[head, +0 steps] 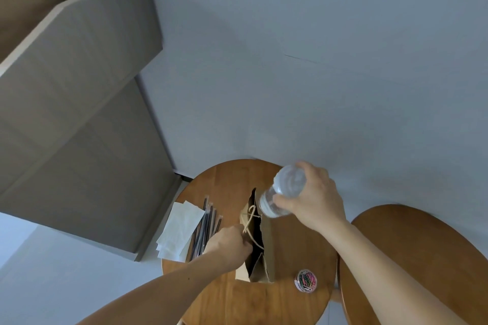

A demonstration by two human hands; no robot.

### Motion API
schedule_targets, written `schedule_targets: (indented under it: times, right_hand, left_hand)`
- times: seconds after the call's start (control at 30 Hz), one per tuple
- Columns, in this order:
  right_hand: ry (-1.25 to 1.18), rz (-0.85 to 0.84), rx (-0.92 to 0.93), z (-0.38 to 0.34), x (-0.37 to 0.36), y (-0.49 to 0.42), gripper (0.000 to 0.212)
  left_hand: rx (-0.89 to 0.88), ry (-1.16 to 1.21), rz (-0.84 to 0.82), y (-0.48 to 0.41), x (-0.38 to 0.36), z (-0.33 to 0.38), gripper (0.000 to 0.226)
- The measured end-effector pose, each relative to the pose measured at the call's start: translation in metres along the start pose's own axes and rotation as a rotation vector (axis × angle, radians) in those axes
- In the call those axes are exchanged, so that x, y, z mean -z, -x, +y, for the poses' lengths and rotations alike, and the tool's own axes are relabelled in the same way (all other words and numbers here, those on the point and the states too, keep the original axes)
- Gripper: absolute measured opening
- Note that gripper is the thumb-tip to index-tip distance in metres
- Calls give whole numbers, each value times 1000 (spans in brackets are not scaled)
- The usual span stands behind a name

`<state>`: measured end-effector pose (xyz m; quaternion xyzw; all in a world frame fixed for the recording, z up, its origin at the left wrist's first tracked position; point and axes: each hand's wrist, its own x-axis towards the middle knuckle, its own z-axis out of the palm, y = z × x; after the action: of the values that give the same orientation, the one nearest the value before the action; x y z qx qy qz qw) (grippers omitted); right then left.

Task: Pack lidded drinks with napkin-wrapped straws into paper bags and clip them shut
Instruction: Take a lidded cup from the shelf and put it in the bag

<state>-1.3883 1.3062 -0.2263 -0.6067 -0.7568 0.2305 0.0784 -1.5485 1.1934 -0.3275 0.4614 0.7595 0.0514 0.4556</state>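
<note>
A brown paper bag (266, 253) with twine handles stands open on a round wooden table (290, 298). My left hand (228, 244) pinches the bag's left rim by the handle and holds the mouth apart. My right hand (314, 198) grips a clear plastic drink bottle (284, 190), tilted, its lower end right at the bag's upper right rim. White napkins (178, 229) lie in a stack left of the bag, with several dark wrapped straws (206, 227) between the napkins and the bag. A small clear tub of coloured paper clips (306, 280) sits to the bag's right.
A second round wooden table (422, 250) stands close on the right, under my right forearm. A tall grey-brown cabinet (79, 126) rises at the left, near the table's far left edge. A pale wall fills the back.
</note>
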Motion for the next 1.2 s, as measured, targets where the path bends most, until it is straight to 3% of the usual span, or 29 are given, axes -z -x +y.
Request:
schedule_targets:
  times: [0.23, 0.6, 0.77, 0.97, 1.2]
  right_hand:
    - [-296, 18, -72, -14, -14, -15, 91]
    - [-252, -68, -134, 19, -17, 2, 97]
    - [24, -227, -28, 25, -8, 12, 98]
    - [423, -309, 250, 15, -27, 28, 96]
    - [420, -460, 198, 31, -97, 29, 97]
  left_hand:
    - [110, 185, 6, -11, 3, -8, 25]
    - [168, 278, 86, -19, 5, -24, 25]
    - [116, 255, 136, -19, 5, -12, 26]
    - [68, 251, 153, -9, -1, -6, 18]
    - [84, 326, 89, 11, -12, -9, 17]
